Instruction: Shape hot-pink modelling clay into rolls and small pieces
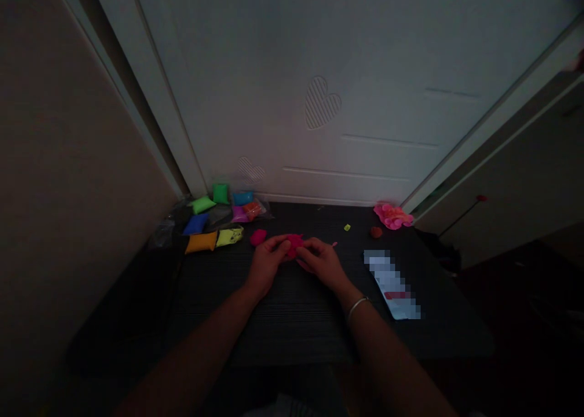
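Between my two hands is a flattened piece of bright pink modelling clay [294, 245], just above the dark table. My left hand [270, 260] pinches its left side with thumb and fingers. On the other side, my right hand [323, 260] grips the clay's right edge, and a bracelet circles that wrist. Paler pink shows beneath the clay, partly covered by the fingers, and I cannot make out what it is. A separate pink clay lump [258, 237] lies just left of my left hand.
Several coloured clay packets, among them an orange one [201, 242] and a green one [220, 193], lie at the table's back left. A lit phone [393, 285] rests on the right. Behind it are a reddish-brown lump [376, 232], a yellow scrap [347, 227] and a pink petalled piece [393, 216]. A white panel [274, 101] stands behind the table.
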The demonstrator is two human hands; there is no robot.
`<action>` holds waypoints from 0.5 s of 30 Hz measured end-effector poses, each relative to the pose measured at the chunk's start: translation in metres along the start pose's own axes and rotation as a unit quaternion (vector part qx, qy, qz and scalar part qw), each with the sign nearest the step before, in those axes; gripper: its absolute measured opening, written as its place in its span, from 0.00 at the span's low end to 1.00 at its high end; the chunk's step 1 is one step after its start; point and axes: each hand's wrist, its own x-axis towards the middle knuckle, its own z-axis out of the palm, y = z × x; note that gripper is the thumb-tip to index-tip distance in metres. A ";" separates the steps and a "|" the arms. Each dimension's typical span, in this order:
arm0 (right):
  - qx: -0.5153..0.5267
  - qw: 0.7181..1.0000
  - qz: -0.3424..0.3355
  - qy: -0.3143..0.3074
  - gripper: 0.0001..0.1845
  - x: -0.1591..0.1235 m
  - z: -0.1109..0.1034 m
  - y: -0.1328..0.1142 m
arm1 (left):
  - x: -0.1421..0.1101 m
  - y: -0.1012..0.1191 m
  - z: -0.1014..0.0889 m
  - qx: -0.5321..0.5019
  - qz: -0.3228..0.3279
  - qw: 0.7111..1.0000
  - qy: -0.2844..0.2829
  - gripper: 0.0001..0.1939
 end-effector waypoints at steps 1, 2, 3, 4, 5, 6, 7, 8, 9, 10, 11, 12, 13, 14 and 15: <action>0.013 1.000 0.015 -0.004 0.12 0.000 0.001 0.000 | 0.000 0.000 -0.001 0.002 0.000 1.000 0.003 0.15; 0.026 0.999 0.030 -0.006 0.12 -0.001 0.002 0.000 | 0.001 0.000 -0.001 0.004 0.000 1.000 0.006 0.14; 0.035 0.999 0.040 -0.008 0.13 -0.001 0.002 0.000 | 0.001 0.000 -0.001 0.005 0.000 1.000 0.010 0.14; 0.041 0.998 0.047 -0.008 0.13 -0.001 0.003 0.000 | 0.001 0.000 -0.001 0.006 0.000 1.000 0.014 0.14; 0.043 0.998 0.051 -0.006 0.13 -0.001 0.003 0.000 | 0.001 0.000 -0.001 0.007 0.001 1.000 0.015 0.14; 0.044 0.998 0.053 -0.003 0.13 -0.001 0.004 0.000 | 0.001 0.000 -0.001 0.008 0.003 1.000 0.016 0.14; 0.044 0.998 0.055 0.001 0.14 -0.001 0.004 0.000 | 0.001 0.000 -0.001 0.010 0.005 1.000 0.016 0.15; 0.046 0.997 0.059 0.005 0.14 -0.001 0.004 0.000 | 0.000 0.001 -0.001 0.012 0.007 1.000 0.015 0.15; 0.055 0.996 0.067 0.007 0.14 -0.001 0.004 -0.001 | 0.000 0.001 -0.001 0.016 0.009 1.000 0.016 0.16; 0.070 0.994 0.078 0.006 0.14 -0.001 0.004 -0.001 | 0.000 0.002 -0.002 0.022 0.015 0.999 0.018 0.16; 0.091 0.992 0.092 0.004 0.13 -0.001 0.004 -0.003 | 0.001 0.003 -0.004 0.033 0.028 0.999 0.025 0.17; 0.114 0.988 0.108 0.003 0.13 -0.001 0.004 -0.004 | 0.002 0.005 -0.006 0.055 0.049 0.997 0.037 0.17; 0.135 0.983 0.123 0.006 0.13 0.000 0.004 -0.005 | 0.003 0.007 -0.009 0.089 0.079 0.991 0.056 0.17; 0.153 0.979 0.135 0.011 0.14 0.000 0.004 -0.006 | 0.004 0.010 -0.013 0.135 0.115 0.981 0.082 0.17; 0.166 0.975 0.145 0.018 0.14 0.000 0.004 -0.007 | 0.006 0.013 -0.018 0.193 0.154 0.963 0.110 0.15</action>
